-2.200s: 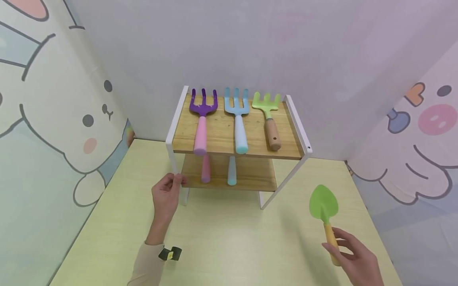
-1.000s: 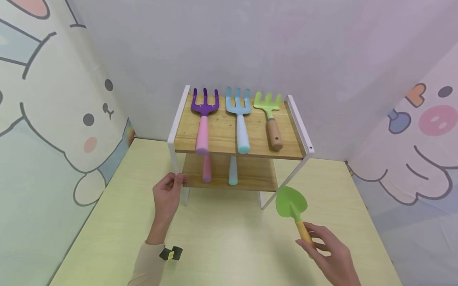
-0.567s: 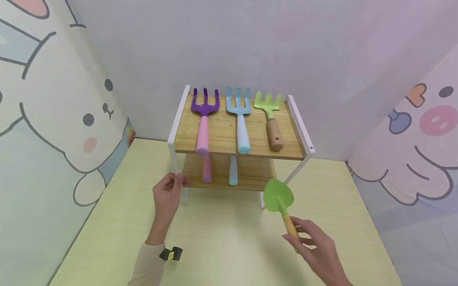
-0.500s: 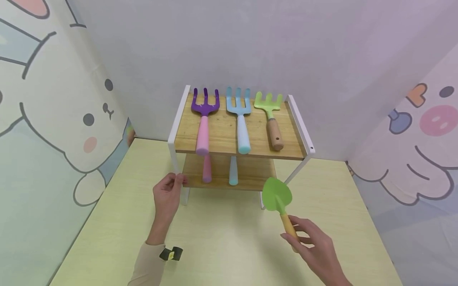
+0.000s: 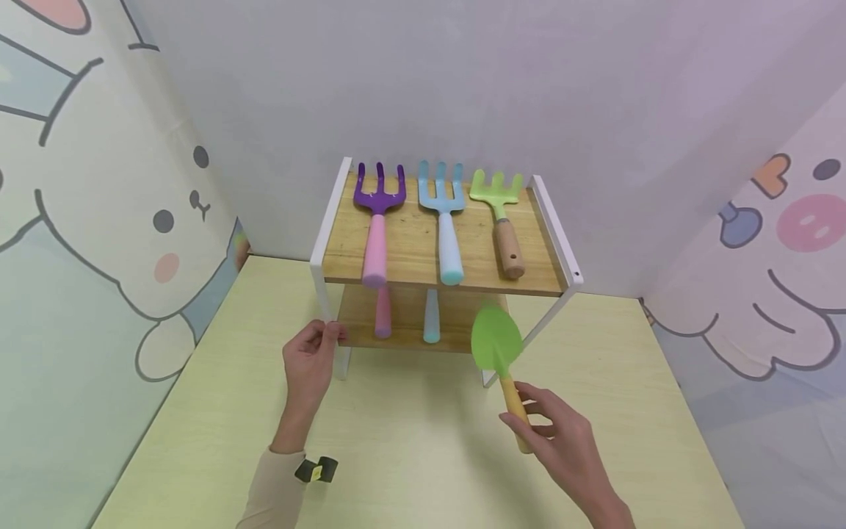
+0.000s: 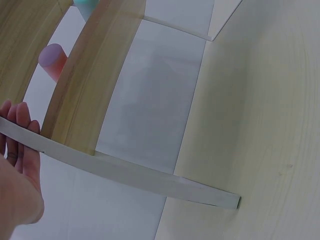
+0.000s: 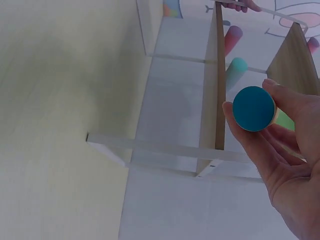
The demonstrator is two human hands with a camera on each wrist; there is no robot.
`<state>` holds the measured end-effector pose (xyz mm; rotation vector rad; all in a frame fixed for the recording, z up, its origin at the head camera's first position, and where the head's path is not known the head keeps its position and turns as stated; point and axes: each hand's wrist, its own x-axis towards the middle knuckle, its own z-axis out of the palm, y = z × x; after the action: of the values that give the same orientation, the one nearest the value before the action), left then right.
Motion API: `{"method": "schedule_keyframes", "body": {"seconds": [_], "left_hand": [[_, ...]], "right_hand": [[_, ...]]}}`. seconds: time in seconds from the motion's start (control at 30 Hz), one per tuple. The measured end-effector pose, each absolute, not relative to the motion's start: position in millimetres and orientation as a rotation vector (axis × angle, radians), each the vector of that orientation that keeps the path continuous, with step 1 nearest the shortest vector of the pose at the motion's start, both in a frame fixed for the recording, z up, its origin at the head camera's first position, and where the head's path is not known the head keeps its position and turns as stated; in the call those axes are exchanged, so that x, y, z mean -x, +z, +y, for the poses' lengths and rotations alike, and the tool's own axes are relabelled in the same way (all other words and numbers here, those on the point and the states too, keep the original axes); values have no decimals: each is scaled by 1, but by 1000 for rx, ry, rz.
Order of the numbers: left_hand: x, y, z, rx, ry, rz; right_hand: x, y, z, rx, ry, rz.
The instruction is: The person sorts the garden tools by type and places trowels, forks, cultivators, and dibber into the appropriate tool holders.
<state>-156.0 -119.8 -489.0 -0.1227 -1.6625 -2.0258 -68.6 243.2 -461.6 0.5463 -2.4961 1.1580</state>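
Observation:
My right hand pinches the yellow handle of a green hand trowel, blade pointing away, in front of the lower shelf's right part. The handle's blue end faces the right wrist camera. My left hand grips the white left post of a two-tier wooden rack, at the lower board's height. On the top board lie a purple hand fork with pink handle, a light blue fork and a green fork with brown handle.
On the lower board a pink handle and a light blue handle stick forward; their heads are hidden under the top board. The rack stands on a pale wooden table, with cartoon-printed walls around.
The right hand has brought the trowel from the right toward the left and forward, up to the lower shelf. The left hand stays on the post.

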Motion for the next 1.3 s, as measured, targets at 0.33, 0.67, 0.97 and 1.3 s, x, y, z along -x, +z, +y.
{"method": "schedule_keyframes", "body": {"seconds": [0.33,0.67,0.97,1.3], "left_hand": [[156,-489,-120,122,-2020,-1666],[156,-490,-121,128,-2014,-1669],[158,-491,-120,158,-2033,-1646],[157,-490,-120,138,-2019,-1658]], "right_hand": [[82,-454,227,-456,1334,-2496],[94,-448,215,-425,1421,-2466],[105,-442,207,-313,1440,-2491],[122,-438,195,-202,1323,-2546]]}}
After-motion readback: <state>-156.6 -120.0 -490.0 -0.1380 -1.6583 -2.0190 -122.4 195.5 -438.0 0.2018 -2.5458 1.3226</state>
